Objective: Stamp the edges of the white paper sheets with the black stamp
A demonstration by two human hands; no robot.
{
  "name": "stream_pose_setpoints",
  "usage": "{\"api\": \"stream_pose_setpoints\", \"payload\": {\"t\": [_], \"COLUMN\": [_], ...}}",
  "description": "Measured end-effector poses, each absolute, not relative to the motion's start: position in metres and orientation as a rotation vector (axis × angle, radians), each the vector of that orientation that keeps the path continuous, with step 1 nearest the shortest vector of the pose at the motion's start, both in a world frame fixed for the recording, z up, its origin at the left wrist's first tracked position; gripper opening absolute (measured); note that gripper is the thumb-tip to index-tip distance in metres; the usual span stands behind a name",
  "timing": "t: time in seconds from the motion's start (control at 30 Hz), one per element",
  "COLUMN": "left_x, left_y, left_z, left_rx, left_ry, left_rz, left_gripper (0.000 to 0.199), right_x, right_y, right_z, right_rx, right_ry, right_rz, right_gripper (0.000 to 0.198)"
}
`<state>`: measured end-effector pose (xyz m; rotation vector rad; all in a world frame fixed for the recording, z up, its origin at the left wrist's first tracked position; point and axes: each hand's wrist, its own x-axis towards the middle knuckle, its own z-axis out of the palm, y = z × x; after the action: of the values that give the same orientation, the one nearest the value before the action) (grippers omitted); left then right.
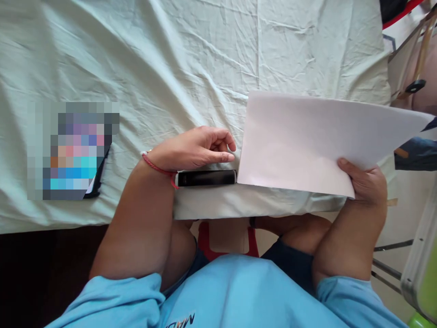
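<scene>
My right hand (367, 182) grips the lower right edge of white paper (293, 141), thumb on top and fingers hidden beneath. The paper's right side is lifted, while its left edge reaches close to my left hand (205, 148). That hand hovers or rests over the cloth with its fingers curled and the thumb apart from them; nothing shows between them. Just below it lies a black, narrow, box-shaped object (206, 178) with a pale left end; its kind I cannot make out. The paper's lower left corner is right beside this object's right end.
A pale green wrinkled cloth (205, 59) covers the surface in front of me. At the left lies a phone-like device (77, 155), its screen blurred out. Below the cloth's edge is a red stool (252, 243) between my legs. Metal-framed furniture (419, 255) stands at the right.
</scene>
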<state>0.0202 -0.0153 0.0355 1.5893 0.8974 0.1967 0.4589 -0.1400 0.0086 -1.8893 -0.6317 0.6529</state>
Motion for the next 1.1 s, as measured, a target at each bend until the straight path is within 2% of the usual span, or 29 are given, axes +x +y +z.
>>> {"api": "stream_pose_setpoints", "payload": {"t": [0.43, 0.83, 1.1], "left_x": [0.017, 0.024, 0.029], "left_y": [-0.013, -0.011, -0.015], "left_z": [0.044, 0.042, 0.040], "left_rx": [1.661, 1.716, 1.753], "left_ry": [0.690, 0.835, 0.741], "left_rz": [0.041, -0.053, -0.018], "left_gripper": [0.020, 0.045, 0.043], "right_x": [0.438, 0.434, 0.433], "right_y": [-0.131, -0.128, -0.120], "right_z": [0.012, 0.008, -0.002], "right_rx": [-1.905, -1.885, -1.837], "right_ry": [-0.640, -0.645, -0.692], "right_rz": [0.834, 0.825, 0.827], "right_gripper": [0.076, 0.076, 0.068]}}
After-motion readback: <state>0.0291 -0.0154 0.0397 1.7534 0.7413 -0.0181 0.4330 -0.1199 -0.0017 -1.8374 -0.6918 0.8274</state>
